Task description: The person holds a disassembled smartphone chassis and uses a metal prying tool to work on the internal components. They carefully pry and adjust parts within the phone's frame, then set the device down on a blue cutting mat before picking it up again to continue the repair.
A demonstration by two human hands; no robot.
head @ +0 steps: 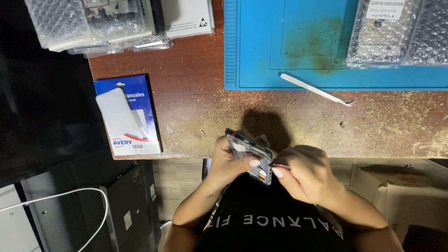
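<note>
The left hand is wrapped around an opened phone frame, thumb laid across its upper face and the other fingers curled behind, so the piece sits tilted just off the near edge of the table, close to the person's chest. The right hand has its fingers pinched together on something thin and pale at the frame's right edge — too small to tell whether it is a tool tip or a strip — with the forefinger extended along it.

Work this fine looks best done with the left grip firm on the frame's rims rather than its middle, and the right hand pulling or prying low and slowly, since the inner parts seem thin and easily bent.

The frame is dark metal or plastic with small orange and silver details inside. The table is worn reddish-brown wood, scuffed pale towards the near edge. Further off lies a blue ribbed rubber mat, stained rusty in the middle, with white tweezers slanting off its near edge. Bubble-wrap packets lie far right, more bubble wrap far left, and a blue-and-white label box sits on the left — glossy card
</note>
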